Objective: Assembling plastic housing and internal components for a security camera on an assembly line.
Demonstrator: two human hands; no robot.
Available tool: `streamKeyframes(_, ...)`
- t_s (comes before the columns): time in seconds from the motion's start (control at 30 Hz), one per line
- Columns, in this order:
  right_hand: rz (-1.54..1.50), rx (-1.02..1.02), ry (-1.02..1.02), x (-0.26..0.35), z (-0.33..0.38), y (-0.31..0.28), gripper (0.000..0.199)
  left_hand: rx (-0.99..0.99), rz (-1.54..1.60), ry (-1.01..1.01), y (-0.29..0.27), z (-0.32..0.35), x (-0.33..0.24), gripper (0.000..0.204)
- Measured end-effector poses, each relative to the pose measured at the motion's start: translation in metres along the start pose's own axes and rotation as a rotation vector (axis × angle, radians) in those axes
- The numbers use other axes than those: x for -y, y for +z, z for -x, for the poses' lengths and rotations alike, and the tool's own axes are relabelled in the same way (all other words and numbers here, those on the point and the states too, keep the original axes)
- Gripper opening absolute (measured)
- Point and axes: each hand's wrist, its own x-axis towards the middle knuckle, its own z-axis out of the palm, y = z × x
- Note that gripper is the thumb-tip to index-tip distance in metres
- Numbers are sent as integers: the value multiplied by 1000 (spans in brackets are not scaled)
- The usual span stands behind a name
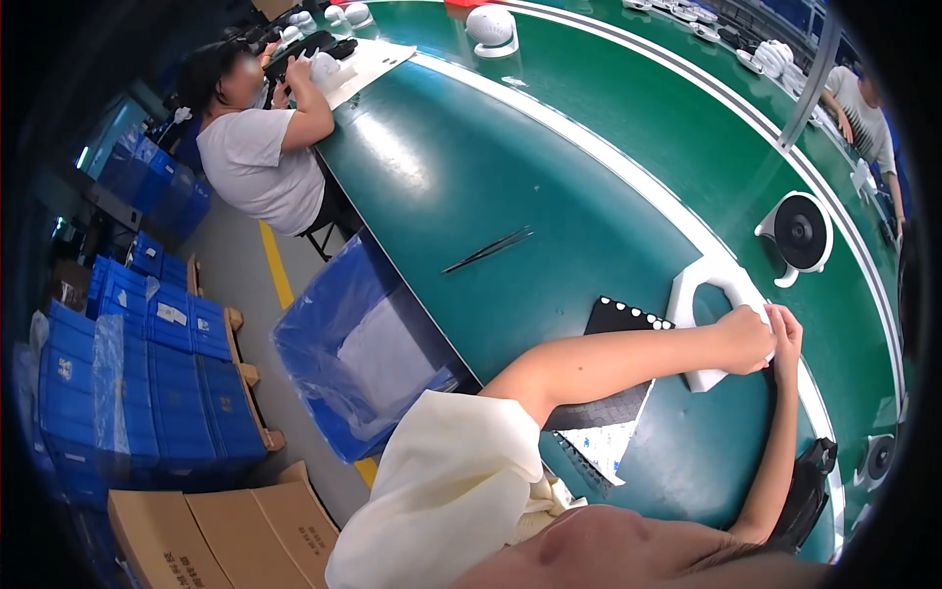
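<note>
The long green counter (471,187) runs from near right to far left, and the work sits at its near right end. There a white foam frame (702,294), a chunky piece with a hole through it, lies flat on the counter with a small round white fan (803,234) standing just beyond it to the right. Both hands meet at the frame's near right corner: the left hand (746,341) is closed in a grip over that corner, and the right hand (787,339) presses its fingers against the same edge. By my reading the frame is being seated or lifted at that corner, and the next move calls for a firm, even hold so the foam does not bend or tear.

Left of the frame lies a black dotted sheet (618,319), partly under the left forearm. Black tweezers (488,249) lie farther left, well apart.

The frame's near edge is hidden behind the hands, so whether anything small is pinched there cannot be told.
</note>
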Motion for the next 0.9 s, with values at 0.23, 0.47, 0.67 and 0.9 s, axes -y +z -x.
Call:
streamKeyframes(0.23, -14, -20, 3, 2, 0, 3, 22, 1, -7, 30, -4, 1, 0, 30)
streamKeyframes(0.47, -34, -20, 31, 3, 3, 1, 23, -42, -41, 2, -2, 0, -3, 59)
streamKeyframes(0.67, -29, -6, -3, 2, 2, 2, 22, -36, -27, 19, -2, 1, -2, 60)
streamKeyframes(0.9, -38, -14, 19, 4, 3, 1, 21, -28, -30, 29, -2, 0, -2, 59)
